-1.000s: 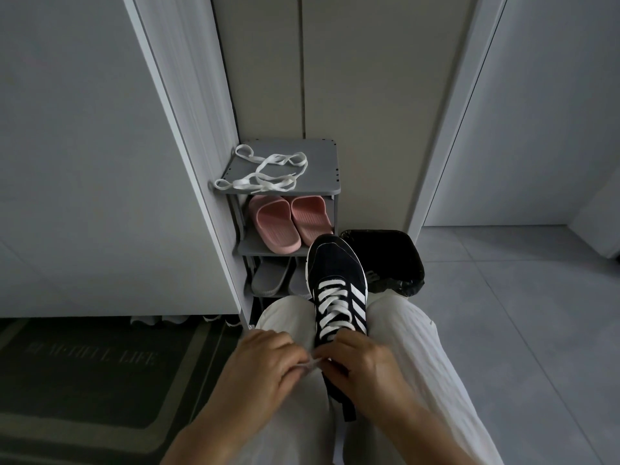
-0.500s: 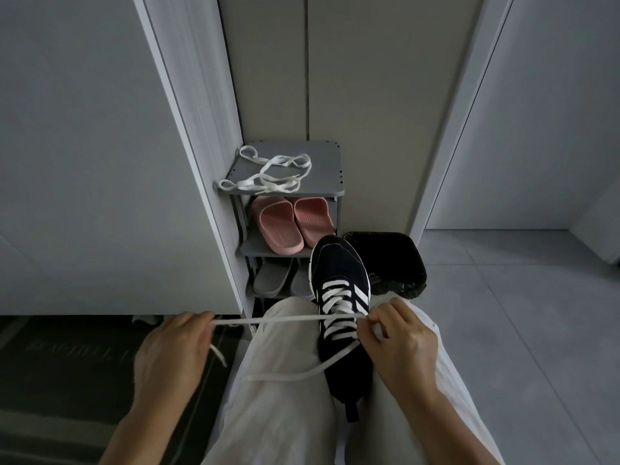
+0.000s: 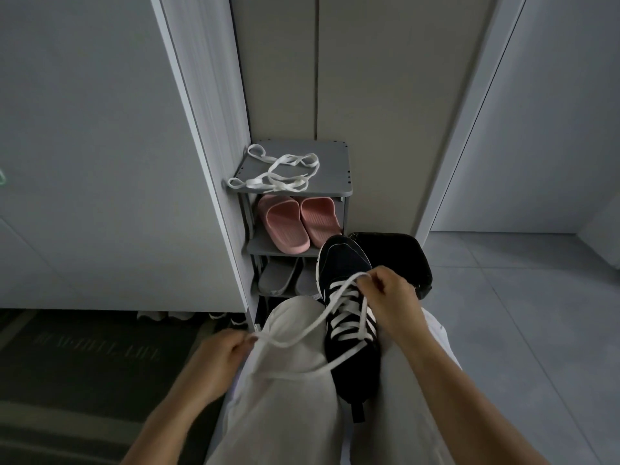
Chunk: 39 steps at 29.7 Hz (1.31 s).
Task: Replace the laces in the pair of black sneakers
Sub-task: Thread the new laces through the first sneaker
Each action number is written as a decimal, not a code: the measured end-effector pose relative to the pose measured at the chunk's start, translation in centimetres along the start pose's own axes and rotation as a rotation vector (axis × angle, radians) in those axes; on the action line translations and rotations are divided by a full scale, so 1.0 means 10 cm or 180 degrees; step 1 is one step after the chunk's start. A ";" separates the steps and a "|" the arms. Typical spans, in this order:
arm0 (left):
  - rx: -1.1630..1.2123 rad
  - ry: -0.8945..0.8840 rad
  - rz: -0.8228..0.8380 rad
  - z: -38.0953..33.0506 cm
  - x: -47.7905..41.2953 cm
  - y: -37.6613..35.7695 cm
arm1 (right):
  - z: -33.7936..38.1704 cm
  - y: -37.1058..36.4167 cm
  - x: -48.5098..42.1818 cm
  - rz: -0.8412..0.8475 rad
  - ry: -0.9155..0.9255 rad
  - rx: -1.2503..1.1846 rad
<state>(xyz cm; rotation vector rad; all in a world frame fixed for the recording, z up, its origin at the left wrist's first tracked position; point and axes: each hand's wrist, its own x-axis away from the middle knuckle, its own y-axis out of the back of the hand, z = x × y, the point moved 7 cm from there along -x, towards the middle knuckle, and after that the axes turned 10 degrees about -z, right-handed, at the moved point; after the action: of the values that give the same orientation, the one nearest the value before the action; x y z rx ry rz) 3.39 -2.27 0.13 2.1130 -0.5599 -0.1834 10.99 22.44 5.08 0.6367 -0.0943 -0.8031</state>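
Left grip (image 3: 218,357), right grip (image 3: 391,295): lace (image 3: 285,344) between, seemingly pinched.

We see one black sneaker (image 3: 349,263) with a white sole edge and white side stripes, lying sole down between the legs (image 3: 288,414), toe pointing away and heel tab toward us. A flat white lace (image 3: 345,318) crosses its eyelets in several rows. Two free lengths of that lace leave the shoe: one rises to the right hand (image 3: 392,297), which pinches it above the lacing, then sags leftward to the left hand (image 3: 218,357). The other runs from the top eyelets across the left leg to that same hand. A second white lace (image 3: 278,177) lies loose and tangled on the rack's top shelf (image 3: 332,169).
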 end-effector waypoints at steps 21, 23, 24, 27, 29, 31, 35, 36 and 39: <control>0.2541 0.0908 -0.0159 -0.57 -0.13 -0.08 | -0.16 0.12 0.12 0.0648 0.0225 0.1090; 0.2722 0.1086 -0.0126 -0.54 -0.13 -0.14 | -0.21 0.10 0.07 0.0764 0.0026 0.0875; 0.2828 0.1165 -0.0064 -0.54 -0.12 -0.19 | -0.22 0.09 0.06 0.0849 -0.0044 0.0806; 0.3199 0.1348 0.0101 -0.57 -0.09 -0.31 | -0.29 0.06 0.03 0.0910 -0.0076 0.0811; 0.3479 0.1432 0.0155 -0.59 -0.08 -0.34 | -0.33 0.04 0.06 0.0868 0.0003 0.1037; 0.3752 0.1503 0.0213 -0.61 -0.08 -0.35 | -0.33 0.05 0.10 0.0735 0.0171 0.1261; 0.3939 0.1636 0.0210 -0.61 -0.08 -0.32 | -0.24 0.11 0.20 0.0404 0.0619 0.1485; 0.3996 0.1692 0.0194 -0.61 -0.09 -0.31 | -0.19 0.13 0.23 0.0289 0.0734 0.1472; 0.4311 0.1923 0.0133 -0.60 -0.12 -0.31 | 0.02 0.08 0.39 -0.0117 0.1680 0.1232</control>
<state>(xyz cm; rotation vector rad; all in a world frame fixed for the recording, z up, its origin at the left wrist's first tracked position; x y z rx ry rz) 5.29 4.22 0.93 3.1856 -0.3567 1.1298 14.17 20.02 5.05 1.2014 0.2502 -0.6328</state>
